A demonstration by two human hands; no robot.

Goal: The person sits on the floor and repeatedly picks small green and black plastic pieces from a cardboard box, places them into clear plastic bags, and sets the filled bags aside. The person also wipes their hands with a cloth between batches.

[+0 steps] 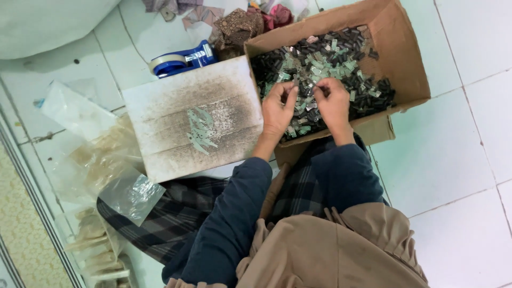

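A cardboard box (405, 58) lies on the tiled floor, filled with several small black and pale green parts (330, 58). Both my hands are inside it, over the heap. My left hand (277, 109) pinches a small part between thumb and fingers. My right hand (333, 101) faces it, fingers closed on another small part, the fingertips of both hands nearly touching. To the left lies a stained white board (176, 96) with a small pile of pale green strips (200, 130) on it.
A blue tape dispenser (181, 60) sits behind the board. Clear plastic bags (130, 194) and a bag of pale sticks (96, 234) lie at the left. Crumpled cloth scraps (234, 26) lie at the top. My crossed legs in checked cloth (181, 208) are below.
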